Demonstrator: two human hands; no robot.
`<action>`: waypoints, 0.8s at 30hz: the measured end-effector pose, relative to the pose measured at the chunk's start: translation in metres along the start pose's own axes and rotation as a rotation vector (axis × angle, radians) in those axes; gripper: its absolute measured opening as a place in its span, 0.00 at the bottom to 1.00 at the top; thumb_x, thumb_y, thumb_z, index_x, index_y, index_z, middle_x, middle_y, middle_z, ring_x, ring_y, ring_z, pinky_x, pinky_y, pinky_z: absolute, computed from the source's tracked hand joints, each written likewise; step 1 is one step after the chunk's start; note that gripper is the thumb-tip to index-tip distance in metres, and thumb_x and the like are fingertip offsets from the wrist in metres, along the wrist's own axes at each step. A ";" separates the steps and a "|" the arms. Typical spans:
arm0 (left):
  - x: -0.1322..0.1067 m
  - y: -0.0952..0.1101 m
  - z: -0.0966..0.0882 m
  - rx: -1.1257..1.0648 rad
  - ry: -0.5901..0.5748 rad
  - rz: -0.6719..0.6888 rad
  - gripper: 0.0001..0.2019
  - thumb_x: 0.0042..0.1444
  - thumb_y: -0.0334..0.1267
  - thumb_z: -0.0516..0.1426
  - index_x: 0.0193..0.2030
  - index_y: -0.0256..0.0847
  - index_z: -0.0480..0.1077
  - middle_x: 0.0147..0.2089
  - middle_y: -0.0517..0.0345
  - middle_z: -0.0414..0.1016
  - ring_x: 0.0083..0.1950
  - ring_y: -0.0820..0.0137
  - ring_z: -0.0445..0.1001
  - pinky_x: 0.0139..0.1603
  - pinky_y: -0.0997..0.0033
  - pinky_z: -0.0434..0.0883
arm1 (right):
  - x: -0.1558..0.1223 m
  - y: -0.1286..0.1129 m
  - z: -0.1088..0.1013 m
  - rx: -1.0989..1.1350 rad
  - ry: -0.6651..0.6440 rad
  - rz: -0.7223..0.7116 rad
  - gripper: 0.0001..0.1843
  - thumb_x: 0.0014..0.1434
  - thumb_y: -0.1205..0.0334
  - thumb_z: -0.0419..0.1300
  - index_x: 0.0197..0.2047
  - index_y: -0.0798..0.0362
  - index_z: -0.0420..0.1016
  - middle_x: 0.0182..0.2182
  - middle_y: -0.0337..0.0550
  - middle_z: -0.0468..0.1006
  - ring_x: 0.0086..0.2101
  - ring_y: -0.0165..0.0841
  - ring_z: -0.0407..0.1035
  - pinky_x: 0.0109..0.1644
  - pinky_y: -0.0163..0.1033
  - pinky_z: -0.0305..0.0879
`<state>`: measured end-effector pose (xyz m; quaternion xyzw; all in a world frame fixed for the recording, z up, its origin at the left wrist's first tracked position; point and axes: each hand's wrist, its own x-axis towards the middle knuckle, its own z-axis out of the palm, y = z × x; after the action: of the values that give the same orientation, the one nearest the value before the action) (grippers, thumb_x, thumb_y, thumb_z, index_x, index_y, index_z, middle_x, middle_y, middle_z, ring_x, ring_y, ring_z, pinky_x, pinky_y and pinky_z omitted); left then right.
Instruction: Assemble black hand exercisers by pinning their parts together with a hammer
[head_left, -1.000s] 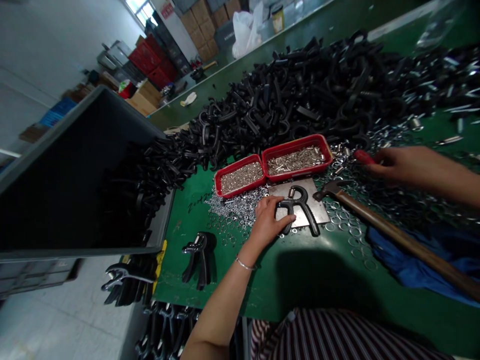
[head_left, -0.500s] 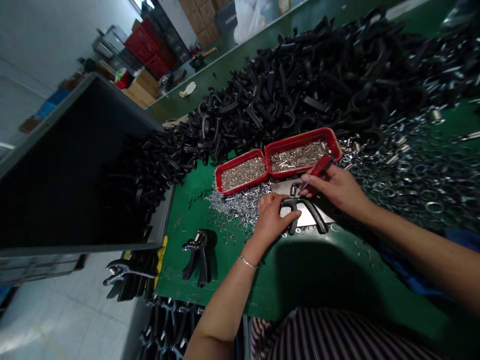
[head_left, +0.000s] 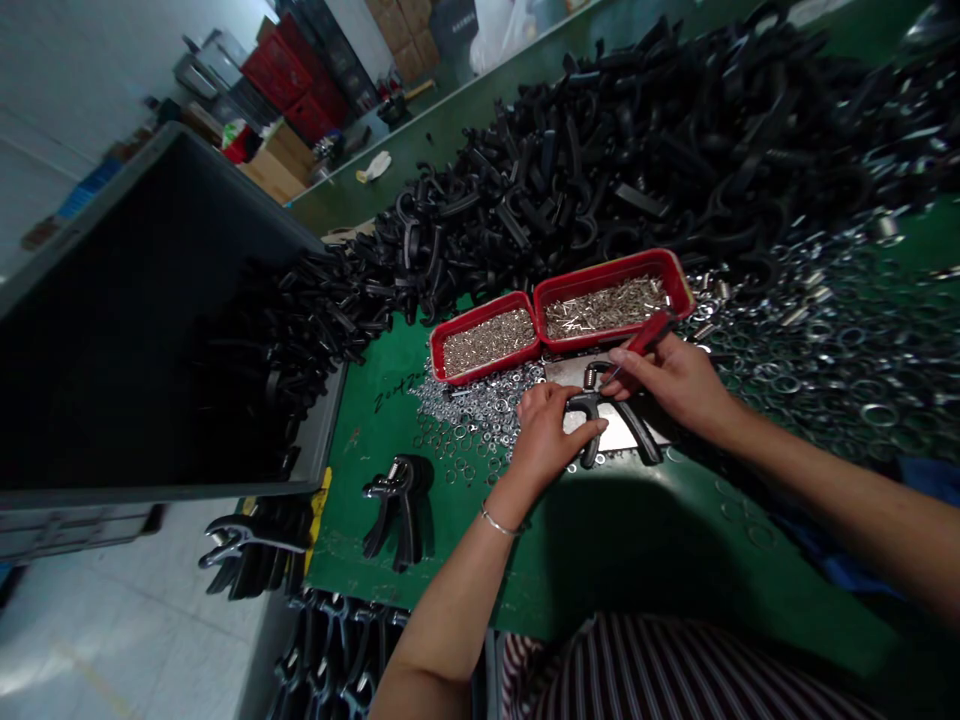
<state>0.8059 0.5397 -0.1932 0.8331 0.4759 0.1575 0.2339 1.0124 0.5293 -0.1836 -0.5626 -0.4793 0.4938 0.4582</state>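
Observation:
A black spring clamp (head_left: 634,428) lies over a small metal plate (head_left: 616,436), its handles pointing toward me. My left hand (head_left: 546,428) grips the clamp's left side, thumb along one handle. Closed around a red-handled screwdriver (head_left: 651,332), my right hand (head_left: 679,385) holds the thin metal shaft down at the clamp's pivot, beside the coiled spring (head_left: 591,378). The exact contact of the tip is too small to make out. Another spring clamp (head_left: 394,512) stands on the green table (head_left: 480,540) to the left of my forearm.
Two red trays (head_left: 537,318) of small metal pins sit just beyond my hands. Behind them stretches a heap of black clamp parts (head_left: 570,180). Loose washers and rings (head_left: 480,410) are scattered around. A large grey crate (head_left: 150,492) lies tipped at the left, and more clamps (head_left: 337,650) fill the space below.
The view has shifted slightly. Both hands keep their hold at the clamp, with the screwdriver still at its pivot and only slightly moved.

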 end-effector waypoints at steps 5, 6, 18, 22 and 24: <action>-0.001 -0.001 0.002 -0.013 0.000 0.005 0.25 0.57 0.54 0.64 0.58 0.47 0.69 0.54 0.53 0.68 0.57 0.58 0.64 0.60 0.58 0.62 | -0.007 -0.008 0.008 -0.553 0.058 -0.144 0.20 0.65 0.43 0.54 0.46 0.51 0.71 0.37 0.52 0.81 0.39 0.48 0.77 0.44 0.51 0.71; -0.001 -0.001 0.003 -0.014 -0.001 0.004 0.26 0.57 0.54 0.64 0.58 0.47 0.69 0.54 0.52 0.68 0.57 0.58 0.64 0.60 0.58 0.62 | -0.007 -0.011 0.011 -0.655 0.033 -0.186 0.20 0.66 0.44 0.53 0.47 0.52 0.71 0.38 0.54 0.81 0.41 0.50 0.77 0.45 0.51 0.70; -0.001 0.001 -0.001 0.061 -0.018 -0.004 0.23 0.60 0.54 0.62 0.58 0.47 0.70 0.53 0.52 0.69 0.56 0.56 0.65 0.57 0.56 0.63 | 0.007 -0.046 0.019 -0.233 -0.210 -0.200 0.21 0.63 0.38 0.52 0.37 0.49 0.68 0.27 0.43 0.75 0.26 0.36 0.70 0.32 0.43 0.68; 0.004 0.003 -0.005 0.136 -0.005 -0.006 0.25 0.61 0.55 0.60 0.60 0.44 0.69 0.52 0.49 0.69 0.56 0.53 0.65 0.58 0.53 0.62 | 0.013 -0.069 0.004 0.343 -0.064 -0.161 0.17 0.69 0.44 0.48 0.41 0.48 0.65 0.29 0.39 0.74 0.24 0.29 0.66 0.31 0.39 0.68; 0.005 0.001 -0.007 0.120 -0.029 0.001 0.25 0.60 0.55 0.61 0.59 0.45 0.70 0.52 0.50 0.69 0.56 0.54 0.65 0.59 0.54 0.62 | 0.020 -0.068 -0.019 0.407 -0.003 -0.144 0.14 0.68 0.48 0.53 0.40 0.50 0.67 0.29 0.39 0.75 0.25 0.28 0.67 0.34 0.38 0.68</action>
<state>0.8054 0.5455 -0.1864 0.8481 0.4807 0.1167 0.1901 1.0268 0.5562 -0.1173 -0.4220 -0.4093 0.5471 0.5959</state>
